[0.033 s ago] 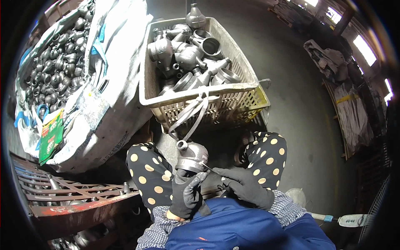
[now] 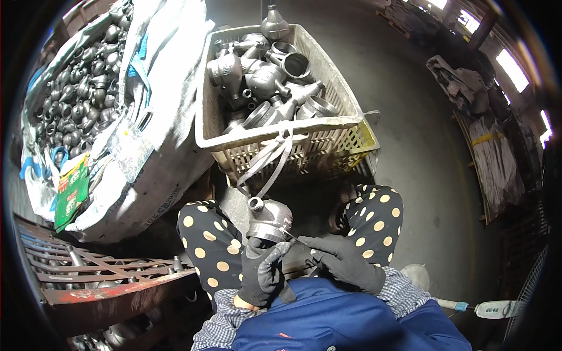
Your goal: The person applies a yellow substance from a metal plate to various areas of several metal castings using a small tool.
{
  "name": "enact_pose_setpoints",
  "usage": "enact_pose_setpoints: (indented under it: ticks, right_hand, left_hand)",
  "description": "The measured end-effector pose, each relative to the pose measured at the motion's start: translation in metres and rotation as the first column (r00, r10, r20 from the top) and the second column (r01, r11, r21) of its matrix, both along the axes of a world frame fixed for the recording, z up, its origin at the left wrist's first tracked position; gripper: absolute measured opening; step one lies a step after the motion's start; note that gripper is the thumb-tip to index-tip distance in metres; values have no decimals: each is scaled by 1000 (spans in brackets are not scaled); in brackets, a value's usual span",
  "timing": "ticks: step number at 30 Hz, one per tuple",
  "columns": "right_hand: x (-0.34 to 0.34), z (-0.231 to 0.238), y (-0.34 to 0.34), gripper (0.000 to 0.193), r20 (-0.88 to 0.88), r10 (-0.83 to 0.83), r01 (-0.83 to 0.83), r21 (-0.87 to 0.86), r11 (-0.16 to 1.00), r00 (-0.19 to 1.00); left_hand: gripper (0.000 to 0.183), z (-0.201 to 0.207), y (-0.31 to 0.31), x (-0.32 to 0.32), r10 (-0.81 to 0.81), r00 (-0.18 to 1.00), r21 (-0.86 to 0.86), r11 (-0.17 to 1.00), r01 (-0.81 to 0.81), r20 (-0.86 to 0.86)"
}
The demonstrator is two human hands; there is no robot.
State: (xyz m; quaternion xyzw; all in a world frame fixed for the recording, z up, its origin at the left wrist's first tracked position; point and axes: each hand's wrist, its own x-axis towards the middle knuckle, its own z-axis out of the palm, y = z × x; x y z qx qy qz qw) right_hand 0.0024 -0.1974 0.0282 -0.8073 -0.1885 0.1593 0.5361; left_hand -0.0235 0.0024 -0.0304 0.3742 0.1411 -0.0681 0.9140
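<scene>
My left hand (image 2: 263, 268), in a dark grey work glove, grips a grey metal casting (image 2: 270, 219) from below. The casting has a rounded body, a short round spout at its upper left and a ridged lower rim. My right hand (image 2: 345, 262), gloved the same way, is closed around a thin pointed metal tool (image 2: 293, 236). Its tip reaches the casting's rim, close to my left fingertips. Most of the tool is hidden in the glove, so its exact kind does not show. The casting is held above the floor, between my knees.
A pale plastic crate (image 2: 281, 133) of similar castings stands ahead, with a strap on its front. To the left, a big white sack (image 2: 170, 117) holds many smaller castings. Nearer left is a rusty metal rack (image 2: 117, 292) with parts; at right, a fan (image 2: 497, 309).
</scene>
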Motion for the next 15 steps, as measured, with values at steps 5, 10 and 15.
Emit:
enact_pose_setpoints:
  ticks: [5, 10, 15]
  right_hand:
    - [1, -9, -2, 38, -138, -3, 26, 163, 986, 990]
    - [2, -2, 1, 41, 97, -7, 9, -13, 1000, 995]
    - [5, -1, -4, 41, 191, 98, -57, -209, 976, 977]
  left_hand:
    - [27, -6, 2, -2, -56, 993, 1, 998, 56, 105]
    - [35, -45, 5, -12, -115, 959, 112, 990, 88, 258]
    - [36, -25, 8, -7, -209, 921, 391, 918, 69, 329]
